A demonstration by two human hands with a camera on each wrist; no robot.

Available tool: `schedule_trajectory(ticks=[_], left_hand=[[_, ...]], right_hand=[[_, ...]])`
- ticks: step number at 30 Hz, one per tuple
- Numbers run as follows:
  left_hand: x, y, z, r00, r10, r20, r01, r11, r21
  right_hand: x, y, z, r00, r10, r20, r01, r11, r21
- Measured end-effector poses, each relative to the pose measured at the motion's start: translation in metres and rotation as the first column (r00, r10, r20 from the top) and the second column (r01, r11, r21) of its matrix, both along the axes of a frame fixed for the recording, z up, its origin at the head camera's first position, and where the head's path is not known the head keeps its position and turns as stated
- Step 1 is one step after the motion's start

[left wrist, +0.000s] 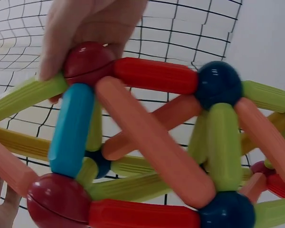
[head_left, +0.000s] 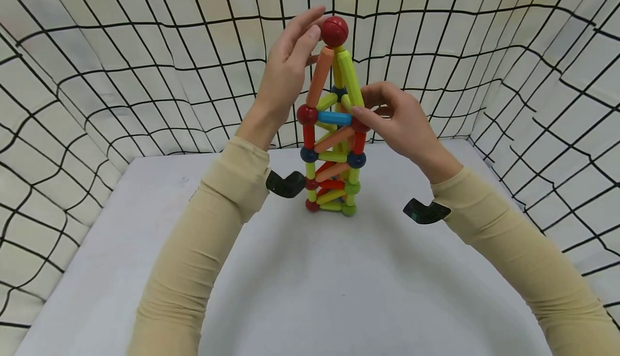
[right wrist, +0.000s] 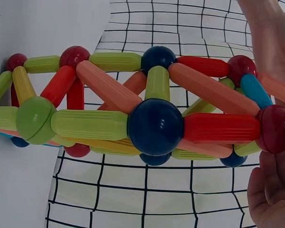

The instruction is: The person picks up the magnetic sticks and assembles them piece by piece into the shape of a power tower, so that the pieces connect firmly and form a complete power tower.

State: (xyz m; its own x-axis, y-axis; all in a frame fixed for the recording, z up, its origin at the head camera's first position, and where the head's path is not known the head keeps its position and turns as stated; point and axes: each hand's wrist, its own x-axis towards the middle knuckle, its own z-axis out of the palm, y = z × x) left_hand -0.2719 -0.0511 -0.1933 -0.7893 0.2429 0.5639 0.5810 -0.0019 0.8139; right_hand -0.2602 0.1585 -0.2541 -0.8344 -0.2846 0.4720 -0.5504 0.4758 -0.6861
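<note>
A tall tower of colored rods and balls, like a magnetic building set [head_left: 334, 156], stands on the white table. Its top narrows to one red ball [head_left: 335, 31]. My left hand [head_left: 287, 71] is raised at the left of that ball, fingers mostly straight; whether they touch it cannot be made out. On the tower's right side my right hand [head_left: 404, 122] pinches a red ball [right wrist: 276, 128] at the foot of a yellow-green rod [head_left: 351, 79]. A blue rod [head_left: 334, 118] joins this ball to another red ball [head_left: 307, 114] on the left.
White walls with a black wire-like grid [head_left: 194, 65] enclose the table [head_left: 310, 291] at the back and both sides. Dark wrist pieces [head_left: 427, 211] stick out from both sleeves, the left one close to the tower's lower part.
</note>
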Motion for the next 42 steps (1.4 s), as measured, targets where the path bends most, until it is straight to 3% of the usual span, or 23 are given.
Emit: schedule_trajectory(ticks=[3, 6, 13, 18, 22, 27, 33, 37, 42], left_hand=[[0.005, 0.001, 0.009, 1.000, -0.023, 0.009, 0.023, 1.000, -0.018], [0.004, 0.001, 0.008, 0.999, -0.034, -0.005, 0.033, 0.999, -0.021], [-0.014, -0.003, -0.010, 1.000, 0.005, -0.003, -0.005, 1.000, 0.016], [-0.005, -0.010, -0.023, 1.000, 0.028, 0.004, -0.028, 1.000, 0.012], [0.000, -0.014, -0.029, 1.000, -0.022, -0.003, 0.022, 1.000, 0.017], [-0.013, -0.020, -0.044, 0.999, -0.053, 0.011, 0.052, 0.998, 0.032], [-0.016, -0.026, -0.061, 0.995, -0.082, 0.050, 0.078, 0.995, 0.066], [-0.016, -0.029, -0.066, 0.995, -0.084, 0.058, 0.079, 0.993, 0.083], [-0.017, -0.030, -0.066, 0.995, -0.080, 0.061, 0.074, 0.993, 0.094]], right_hand=[[0.000, -0.001, -0.001, 1.000, 0.000, 0.003, 0.000, 1.000, -0.004], [0.000, -0.002, -0.001, 1.000, -0.009, 0.008, 0.009, 1.000, 0.001], [-0.001, -0.003, -0.002, 1.000, -0.011, 0.016, 0.011, 1.000, 0.003], [-0.002, -0.004, -0.002, 1.000, 0.006, -0.015, -0.006, 1.000, -0.008], [-0.001, -0.004, 0.000, 0.997, 0.029, -0.069, -0.032, 0.999, -0.035], [-0.005, -0.004, 0.016, 0.989, 0.029, -0.142, -0.037, 0.998, -0.052], [-0.012, -0.008, 0.043, 0.965, 0.057, -0.257, -0.048, 0.998, 0.041], [-0.014, -0.011, 0.055, 0.949, 0.085, -0.303, -0.059, 0.994, 0.093], [-0.015, -0.012, 0.061, 0.953, 0.089, -0.288, -0.054, 0.991, 0.126]])
